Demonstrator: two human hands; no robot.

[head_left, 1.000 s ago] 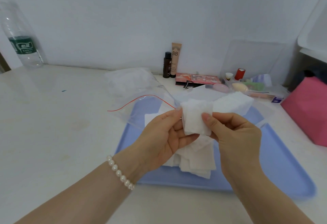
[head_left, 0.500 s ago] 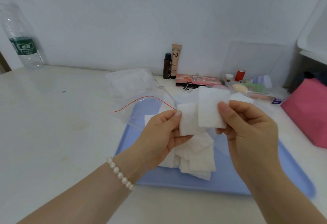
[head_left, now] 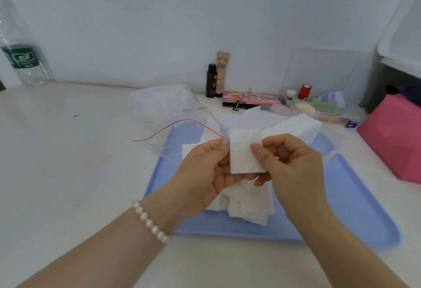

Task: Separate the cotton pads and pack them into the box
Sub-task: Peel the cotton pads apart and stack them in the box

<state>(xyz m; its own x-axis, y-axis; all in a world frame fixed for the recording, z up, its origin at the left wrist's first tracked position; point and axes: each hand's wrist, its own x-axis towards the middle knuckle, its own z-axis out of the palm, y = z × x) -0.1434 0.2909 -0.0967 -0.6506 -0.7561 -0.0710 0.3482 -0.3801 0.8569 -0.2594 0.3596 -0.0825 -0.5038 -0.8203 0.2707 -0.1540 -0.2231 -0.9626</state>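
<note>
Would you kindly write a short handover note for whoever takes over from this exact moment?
Left hand and right hand: both pinch one cotton pad above the tray.
Loose pads lie heaped on the tray below the hands; a stack of pads sits at the tray's far edge by the open zip bag.
Done: some pads separated.
Left: peel the held pad apart, finish the rest, pack all into the box; none visibly packed yet.
</note>
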